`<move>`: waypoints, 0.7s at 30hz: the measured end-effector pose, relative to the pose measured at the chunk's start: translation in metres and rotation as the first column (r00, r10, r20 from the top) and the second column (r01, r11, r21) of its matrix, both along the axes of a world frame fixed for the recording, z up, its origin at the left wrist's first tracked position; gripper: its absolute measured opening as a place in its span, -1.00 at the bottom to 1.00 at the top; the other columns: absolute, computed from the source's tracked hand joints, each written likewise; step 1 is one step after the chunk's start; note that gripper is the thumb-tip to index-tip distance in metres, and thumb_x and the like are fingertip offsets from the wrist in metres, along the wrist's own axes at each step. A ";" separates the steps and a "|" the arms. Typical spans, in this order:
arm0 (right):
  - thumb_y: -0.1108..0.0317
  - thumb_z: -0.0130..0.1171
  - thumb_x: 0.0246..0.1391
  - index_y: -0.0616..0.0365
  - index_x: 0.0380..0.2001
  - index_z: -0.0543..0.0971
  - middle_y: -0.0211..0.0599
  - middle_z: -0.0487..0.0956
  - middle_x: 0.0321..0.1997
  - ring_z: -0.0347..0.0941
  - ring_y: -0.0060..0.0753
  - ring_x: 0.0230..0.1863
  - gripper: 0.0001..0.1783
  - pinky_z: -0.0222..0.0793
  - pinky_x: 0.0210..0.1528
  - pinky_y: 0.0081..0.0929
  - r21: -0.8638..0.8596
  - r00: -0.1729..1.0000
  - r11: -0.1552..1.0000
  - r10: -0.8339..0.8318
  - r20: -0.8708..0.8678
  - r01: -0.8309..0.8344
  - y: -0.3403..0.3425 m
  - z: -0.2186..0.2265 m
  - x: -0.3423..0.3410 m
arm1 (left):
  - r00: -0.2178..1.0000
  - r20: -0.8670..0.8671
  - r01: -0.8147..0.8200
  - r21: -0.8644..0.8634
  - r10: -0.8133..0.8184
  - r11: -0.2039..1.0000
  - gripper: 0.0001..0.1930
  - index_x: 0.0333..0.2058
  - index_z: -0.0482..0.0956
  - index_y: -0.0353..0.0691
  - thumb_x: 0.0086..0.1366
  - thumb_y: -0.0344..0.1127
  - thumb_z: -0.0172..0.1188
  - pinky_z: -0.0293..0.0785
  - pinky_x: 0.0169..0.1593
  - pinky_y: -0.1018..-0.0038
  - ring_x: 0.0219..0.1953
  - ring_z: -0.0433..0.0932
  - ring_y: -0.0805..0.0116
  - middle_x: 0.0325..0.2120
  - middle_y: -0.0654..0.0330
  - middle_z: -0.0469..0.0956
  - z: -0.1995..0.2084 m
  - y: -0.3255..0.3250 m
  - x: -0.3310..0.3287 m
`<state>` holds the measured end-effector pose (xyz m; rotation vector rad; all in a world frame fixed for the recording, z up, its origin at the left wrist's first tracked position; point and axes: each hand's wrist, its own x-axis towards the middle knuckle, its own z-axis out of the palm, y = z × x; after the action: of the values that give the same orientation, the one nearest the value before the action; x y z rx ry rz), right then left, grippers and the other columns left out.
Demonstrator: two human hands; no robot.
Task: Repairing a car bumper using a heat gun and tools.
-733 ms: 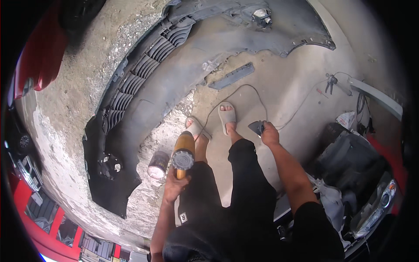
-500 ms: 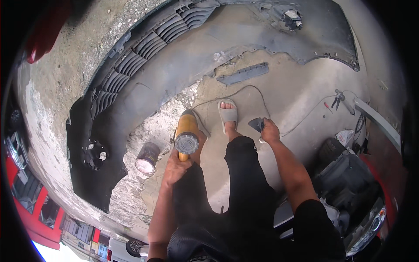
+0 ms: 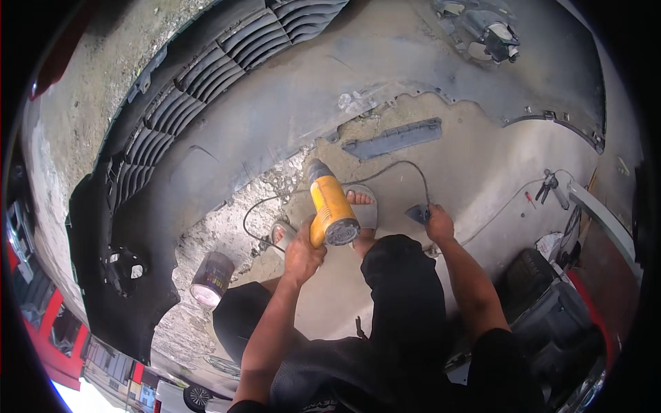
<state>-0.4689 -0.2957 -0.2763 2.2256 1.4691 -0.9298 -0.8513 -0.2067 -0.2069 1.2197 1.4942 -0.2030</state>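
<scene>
A yellow heat gun [image 3: 330, 199] is gripped by its handle in my left hand [image 3: 303, 256], its metal nozzle pointing forward to the near edge of a large grey-black car bumper [image 3: 275, 107]. My right hand [image 3: 441, 224], farther right, closes around a dark, flat, wedge-shaped scraper [image 3: 417, 214]. Both tools are in the air, apart from the bumper. A dark cable [image 3: 406, 163] loops over the ground around the heat gun. Between the bumper and my sandaled feet lies a loose grey plastic strip [image 3: 396, 138].
An open can [image 3: 212, 279] stands left of my knee, beside the bumper's left end. At the right lie a black-handled gun-like tool [image 3: 547, 187], a small red-handled tool [image 3: 530, 199] and a pale metal bar [image 3: 602, 213]. Dark car parts [image 3: 544, 303] sit near my right arm.
My left hand has swung the heat gun forward and right, bringing its nozzle into sight. My left knee has spread leftward and the bumper appears closer. The scraper stays in my right hand.
</scene>
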 end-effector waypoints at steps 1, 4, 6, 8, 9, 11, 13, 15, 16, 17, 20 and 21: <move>0.57 0.11 -0.12 0.17 -0.06 0.49 -0.01 0.50 -0.08 0.45 0.12 -0.04 -0.56 0.41 0.02 -0.14 -0.020 1.000 1.000 0.023 0.017 -0.023 -0.006 -0.020 -0.003 | 0.998 0.002 0.054 0.090 -0.055 0.994 -0.29 0.22 0.23 -0.12 0.03 -0.39 0.20 0.44 0.02 0.13 -0.07 0.53 -0.14 -0.11 -0.19 0.54 -0.014 0.004 -0.003; 0.50 0.13 -0.08 0.14 -0.04 0.48 0.00 0.50 -0.05 0.44 0.13 0.01 -0.57 0.38 0.05 -0.08 -0.083 0.997 0.994 0.074 0.022 -0.072 -0.010 -0.067 0.013 | 0.992 0.049 0.116 0.055 -0.119 0.992 -0.28 0.23 0.23 -0.12 0.03 -0.37 0.21 0.45 0.01 0.12 -0.09 0.54 -0.16 -0.13 -0.19 0.54 -0.052 0.024 -0.002; 0.42 0.17 -0.05 0.13 -0.01 0.46 0.00 0.50 -0.03 0.42 0.13 0.06 -0.55 0.36 0.08 -0.04 -0.083 0.994 0.990 0.112 -0.007 -0.112 0.004 -0.092 0.015 | 0.963 0.089 0.244 0.104 -0.253 0.964 -0.29 0.21 0.26 -0.15 0.00 -0.36 0.20 0.44 0.05 0.14 -0.03 0.51 -0.13 -0.09 -0.16 0.53 -0.079 0.049 0.001; 0.34 0.28 -0.09 0.11 0.03 0.43 0.00 0.45 0.04 0.39 0.13 0.11 -0.46 0.34 0.09 -0.03 -0.236 0.999 0.971 0.022 -0.038 -0.030 0.011 -0.091 -0.002 | 0.954 0.090 0.274 0.120 -0.285 0.954 -0.28 0.21 0.26 -0.16 -0.01 -0.36 0.20 0.44 0.03 0.13 -0.05 0.52 -0.13 -0.09 -0.17 0.52 -0.097 0.053 -0.001; 0.34 0.28 -0.09 0.11 0.03 0.43 0.00 0.45 0.04 0.39 0.13 0.11 -0.46 0.34 0.09 -0.03 -0.209 1.000 0.978 0.018 -0.016 -0.021 0.016 -0.087 -0.003 | 0.943 0.102 0.303 0.125 -0.316 0.945 -0.28 0.20 0.26 -0.17 -0.02 -0.36 0.20 0.45 0.02 0.12 -0.06 0.52 -0.14 -0.09 -0.18 0.52 -0.105 0.055 0.003; 0.31 0.38 -0.12 0.08 0.00 0.46 -0.10 0.44 0.09 0.40 0.08 0.09 -0.44 0.35 0.10 -0.10 -0.192 1.000 0.981 -0.023 0.006 0.024 0.021 -0.090 -0.019 | 0.942 0.047 0.321 0.157 -0.332 0.934 -0.29 0.20 0.26 -0.19 -0.02 -0.35 0.20 0.45 0.02 0.14 -0.07 0.52 -0.14 -0.11 -0.18 0.53 -0.114 0.052 -0.005; 0.30 0.38 -0.14 0.06 0.01 0.46 -0.09 0.41 0.11 0.37 0.06 0.13 -0.42 0.33 0.12 -0.11 -0.133 0.999 0.990 -0.041 -0.005 0.040 0.021 -0.090 -0.024 | 0.944 0.108 0.288 0.200 -0.313 0.936 -0.29 0.19 0.26 -0.21 -0.02 -0.35 0.20 0.45 0.02 0.14 -0.07 0.52 -0.14 -0.12 -0.18 0.53 -0.111 0.048 -0.009; 0.26 0.37 -0.14 0.16 0.10 0.40 -0.02 0.38 0.10 0.39 0.12 0.09 -0.32 0.35 0.08 -0.11 0.008 0.989 0.999 -0.034 -0.144 0.035 0.026 -0.094 -0.031 | 0.949 0.070 0.291 0.188 -0.308 0.938 -0.29 0.19 0.26 -0.20 -0.02 -0.35 0.21 0.45 0.02 0.14 -0.08 0.53 -0.15 -0.12 -0.17 0.53 -0.106 0.046 -0.005; 0.26 0.37 -0.14 0.16 0.10 0.40 -0.02 0.38 0.10 0.39 0.12 0.09 -0.32 0.35 0.08 -0.11 -0.001 0.988 1.000 -0.031 -0.148 0.031 0.034 -0.082 -0.039 | 0.962 0.066 0.249 0.181 -0.265 0.951 -0.30 0.19 0.27 -0.20 -0.01 -0.36 0.21 0.45 0.02 0.15 -0.08 0.53 -0.15 -0.12 -0.17 0.53 -0.099 0.041 -0.003; 0.25 0.36 -0.12 0.17 0.09 0.42 -0.03 0.41 0.07 0.39 0.09 0.08 -0.34 0.35 0.08 -0.15 0.036 0.965 0.998 -0.043 -0.258 0.054 0.047 -0.069 -0.054 | 0.972 0.062 0.212 0.178 -0.226 0.961 -0.31 0.18 0.28 -0.19 -0.01 -0.36 0.21 0.45 0.02 0.15 -0.08 0.53 -0.15 -0.11 -0.16 0.53 -0.094 0.038 -0.004; 0.20 0.33 -0.06 0.21 0.03 0.48 -0.05 0.53 -0.07 0.47 -0.02 -0.01 -0.43 0.37 0.05 -0.26 0.076 0.856 0.982 -0.114 -0.504 0.176 0.072 -0.071 -0.084 | 0.981 0.096 0.146 0.218 -0.171 0.965 -0.31 0.21 0.26 -0.12 0.04 -0.34 0.20 0.41 0.05 0.13 -0.04 0.51 -0.15 -0.10 -0.17 0.53 -0.085 0.024 -0.007; 0.20 0.33 -0.06 0.21 0.03 0.48 -0.05 0.53 -0.07 0.47 -0.02 -0.01 -0.43 0.37 0.05 -0.26 0.087 0.858 0.981 -0.109 -0.501 0.176 0.081 -0.074 -0.092 | 0.980 0.098 0.146 0.229 -0.172 0.962 -0.31 0.21 0.26 -0.12 0.04 -0.34 0.20 0.41 0.05 0.13 -0.04 0.51 -0.15 -0.10 -0.17 0.53 -0.083 0.025 -0.006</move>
<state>-0.5608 -0.2149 -0.3501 2.3220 1.6197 -1.5944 -0.8572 -0.1821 -0.2901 1.5067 1.3426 -0.0712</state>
